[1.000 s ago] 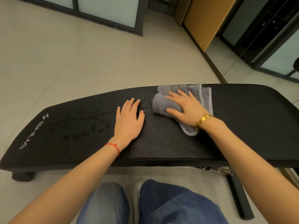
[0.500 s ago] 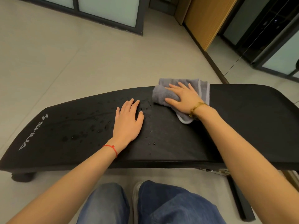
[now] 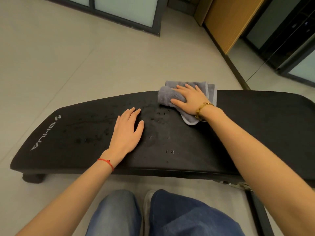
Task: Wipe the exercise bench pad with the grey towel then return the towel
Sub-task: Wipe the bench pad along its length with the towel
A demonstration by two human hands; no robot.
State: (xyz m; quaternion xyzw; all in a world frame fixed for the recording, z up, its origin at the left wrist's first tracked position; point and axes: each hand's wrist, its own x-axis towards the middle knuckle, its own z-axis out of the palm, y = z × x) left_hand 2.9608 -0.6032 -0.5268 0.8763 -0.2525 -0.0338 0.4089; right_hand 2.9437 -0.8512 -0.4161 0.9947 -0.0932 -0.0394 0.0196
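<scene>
The black exercise bench pad (image 3: 255, 126) runs left to right in front of me, with water droplets scattered over its middle and left part. A folded grey towel (image 3: 166, 95) lies at the pad's far edge, partly overhanging it. My right hand (image 3: 189, 99), with a gold bracelet at the wrist, presses flat on the towel. My left hand (image 3: 127, 132), with a red string at the wrist, rests flat on the pad to the left of the towel, fingers together, holding nothing.
Beige tiled floor (image 3: 68, 57) lies beyond the bench. A dark-framed glass partition (image 3: 122, 9) stands at the back, a wooden panel (image 3: 228, 19) and dark glass doors at the right. My jeans-clad knees (image 3: 170, 213) are below the bench's near edge, next to a bench leg (image 3: 257, 212).
My right hand has pushed the towel away from me to the pad's far edge. My left hand has stayed in place.
</scene>
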